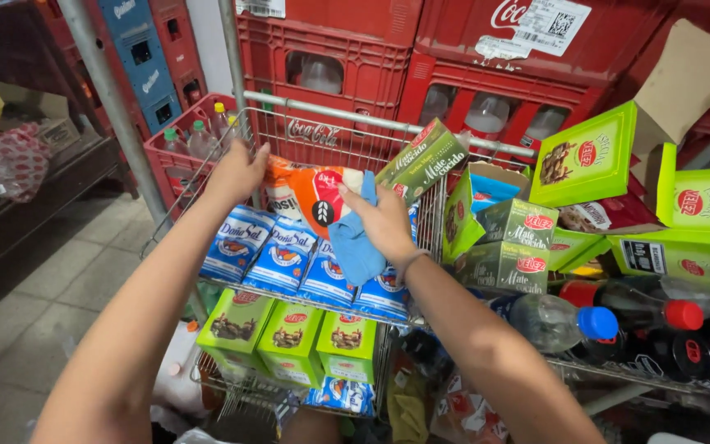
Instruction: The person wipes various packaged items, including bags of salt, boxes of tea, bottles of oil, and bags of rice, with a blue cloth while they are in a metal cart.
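Cramped storeroom: red crates (347, 49) stacked behind, grey tile floor (34, 304) at left, a wire rack (330, 131) crowded with goods. Left hand (236, 173) up at the top of an orange-and-white bag (314, 201), fingers curled onto its upper edge; exact grip partly hidden by the back of the hand. Right hand (384, 222) pressed against the bag's front, pinching a blue cloth (353, 238) between thumb and fingers. Bag upright at the back of the upper shelf, behind a row of blue-and-white salt packets (289, 259).

Probably best done by steadying the bag from above and drawing the cloth flat over its face, with light pressure so the bag does not tip backward.

Little open room: green tea boxes (499, 234) leaning just beside the right wrist, bottles with red and blue caps (618, 316) below them, metal pole (112, 107) near the left forearm. Lime-green cartons (289, 337) on the lower shelf, close under both arms.
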